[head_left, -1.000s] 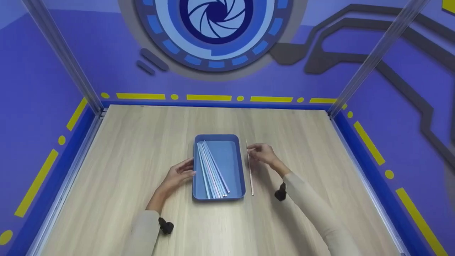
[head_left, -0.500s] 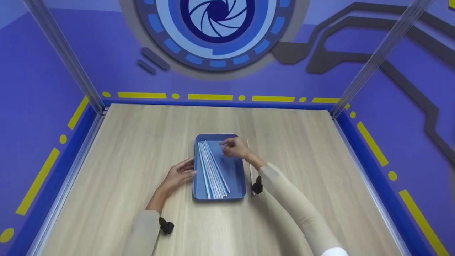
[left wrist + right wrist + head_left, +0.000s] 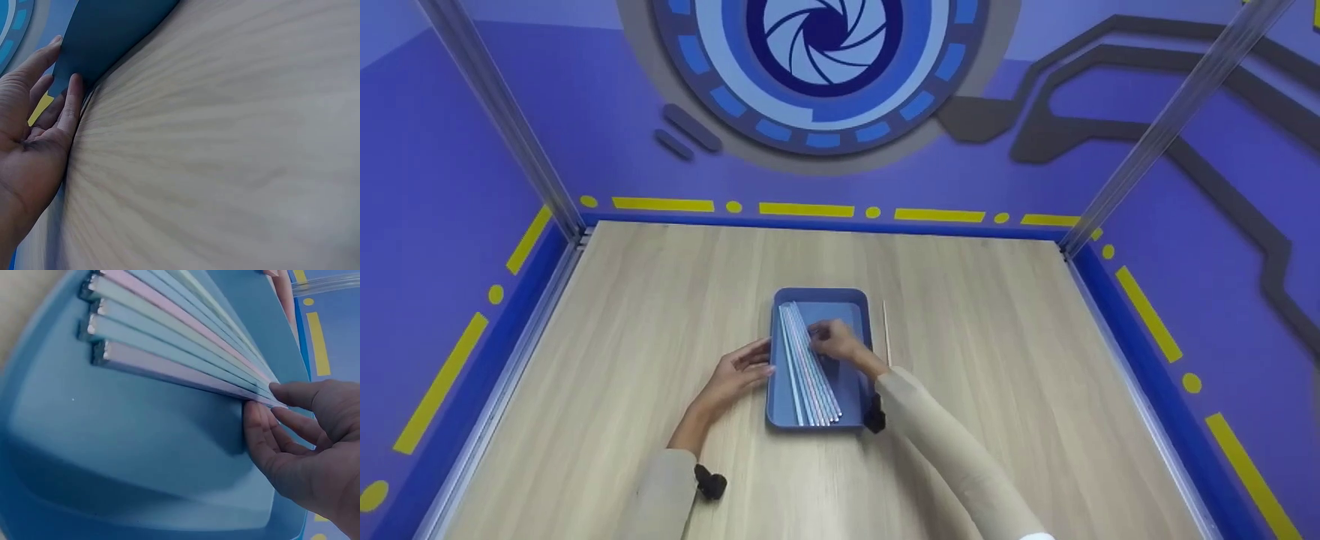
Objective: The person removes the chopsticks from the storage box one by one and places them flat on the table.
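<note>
A blue rectangular tray (image 3: 821,295) lies on the table with several pastel chopsticks (image 3: 799,352) inside, fanned a little and leaning along its left part. My right hand (image 3: 838,342) reaches into the tray at their right side. In the right wrist view, thumb and fingers pinch the outermost lilac chopstick (image 3: 163,367), which lies beside the others; their silver square ends point toward the near end of the tray. My left hand (image 3: 735,376) rests its outstretched fingers against the tray's left outer wall (image 3: 112,34). Part of the tray's right edge is hidden under the right wrist.
Just right of the tray, a single thin chopstick (image 3: 886,334) lies on the wooden table (image 3: 982,337), partly covered by my right sleeve. Blue printed walls (image 3: 547,112) with metal corner posts (image 3: 1162,120) enclose the back and sides.
My right hand has left the single chopstick beside the tray, crossed the rim leftward and come down at the bunch. The outermost chopstick now lies closer to the others. The left hand has stayed put.
</note>
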Tool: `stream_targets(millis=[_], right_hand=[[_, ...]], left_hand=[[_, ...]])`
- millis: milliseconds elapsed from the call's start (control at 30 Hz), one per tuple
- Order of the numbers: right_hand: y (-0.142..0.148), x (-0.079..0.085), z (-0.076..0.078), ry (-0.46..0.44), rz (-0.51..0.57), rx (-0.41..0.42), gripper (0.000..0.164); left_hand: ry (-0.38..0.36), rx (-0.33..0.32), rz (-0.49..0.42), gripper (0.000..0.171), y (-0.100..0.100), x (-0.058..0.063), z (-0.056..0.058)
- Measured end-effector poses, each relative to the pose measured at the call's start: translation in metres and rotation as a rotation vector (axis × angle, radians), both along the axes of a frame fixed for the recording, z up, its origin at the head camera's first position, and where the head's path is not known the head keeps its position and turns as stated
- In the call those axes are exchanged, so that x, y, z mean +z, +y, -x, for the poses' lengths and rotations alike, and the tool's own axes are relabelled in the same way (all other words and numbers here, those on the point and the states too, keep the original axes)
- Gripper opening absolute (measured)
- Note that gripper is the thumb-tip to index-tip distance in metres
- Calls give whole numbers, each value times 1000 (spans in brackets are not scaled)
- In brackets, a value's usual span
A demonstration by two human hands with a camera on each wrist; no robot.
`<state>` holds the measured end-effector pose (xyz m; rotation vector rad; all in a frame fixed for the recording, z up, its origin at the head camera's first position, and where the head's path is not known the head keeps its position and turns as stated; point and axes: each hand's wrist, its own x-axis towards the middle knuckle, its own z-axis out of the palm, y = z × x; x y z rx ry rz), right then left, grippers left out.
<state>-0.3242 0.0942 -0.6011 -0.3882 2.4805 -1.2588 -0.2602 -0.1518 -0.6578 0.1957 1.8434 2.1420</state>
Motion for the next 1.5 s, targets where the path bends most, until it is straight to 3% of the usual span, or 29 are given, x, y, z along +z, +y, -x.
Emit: stream_targets(millis=[200,533,733,1033,1500], right_hand=[[-2,-3,0,38,-80,-28,31],[-2,-3,-2,97,-170,-3,33],[0,-4,-3,158,-219,27,25],[9,-9,-1,185,-128,-70,30],[16,7,-7,26,33,-135,40]], left_hand=[[18,-13,-1,68,2,-2,-1],[27,-21,14,70,3,-1,-1],[31,-29,-4,69,2,0,0],[54,-34,25,69,0,-3,-1],[12,-6,27,67,-3,-1,1]])
